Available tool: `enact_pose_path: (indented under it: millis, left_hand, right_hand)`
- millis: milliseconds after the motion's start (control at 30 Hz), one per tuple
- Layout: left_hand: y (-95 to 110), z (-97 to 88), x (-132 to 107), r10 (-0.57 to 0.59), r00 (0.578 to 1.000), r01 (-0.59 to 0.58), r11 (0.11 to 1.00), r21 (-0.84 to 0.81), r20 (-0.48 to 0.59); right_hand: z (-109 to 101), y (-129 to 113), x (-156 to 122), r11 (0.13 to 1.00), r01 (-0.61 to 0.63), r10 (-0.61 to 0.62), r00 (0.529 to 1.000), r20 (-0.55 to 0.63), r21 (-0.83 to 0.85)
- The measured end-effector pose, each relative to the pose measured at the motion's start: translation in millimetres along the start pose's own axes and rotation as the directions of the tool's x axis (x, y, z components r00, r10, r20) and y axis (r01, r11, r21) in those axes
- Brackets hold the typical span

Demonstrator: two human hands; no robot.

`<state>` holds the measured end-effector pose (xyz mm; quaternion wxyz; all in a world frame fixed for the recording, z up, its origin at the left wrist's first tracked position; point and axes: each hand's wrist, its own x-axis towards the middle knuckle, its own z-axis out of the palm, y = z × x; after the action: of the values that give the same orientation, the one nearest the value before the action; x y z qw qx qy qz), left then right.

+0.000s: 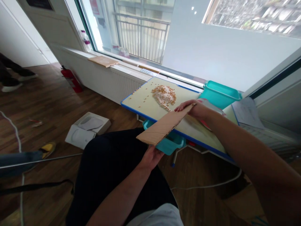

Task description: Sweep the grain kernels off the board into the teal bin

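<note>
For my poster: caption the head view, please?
Left hand and right hand hold a cardboard strip near grains on a desk.

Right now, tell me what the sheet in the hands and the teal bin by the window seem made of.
The sheet is probably corrugated cardboard: matte tan, with a rough, fluted-looking edge. The teal bin is likely plastic: smooth with a slight sheen, uniform colour and a moulded rim.

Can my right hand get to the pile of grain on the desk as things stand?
Probably yes. The right hand is close to the grain pile with only bare desk between, but it grips the cardboard, which the left hand also holds.
</note>
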<state>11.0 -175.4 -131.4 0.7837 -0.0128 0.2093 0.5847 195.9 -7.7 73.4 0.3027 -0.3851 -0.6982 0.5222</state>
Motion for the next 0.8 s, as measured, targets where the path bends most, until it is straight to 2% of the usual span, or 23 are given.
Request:
enact_pose_path:
  millis: [233, 800]
  left_hand:
    - [-5, 8.3, -4, -0.044, 0.999, 0.044, 0.999, 0.008, -0.004]
    - [-17, 17.5, -6, -0.111, 0.993, 0.112, 0.994, 0.014, -0.029]
  right_hand:
    - [-7, 6, -11, 0.995, 0.025, -0.028, 0.999, -0.023, -0.097]
    - [-14, 6, -29, 0.986, 0.058, -0.065, 0.997, -0.036, -0.155]
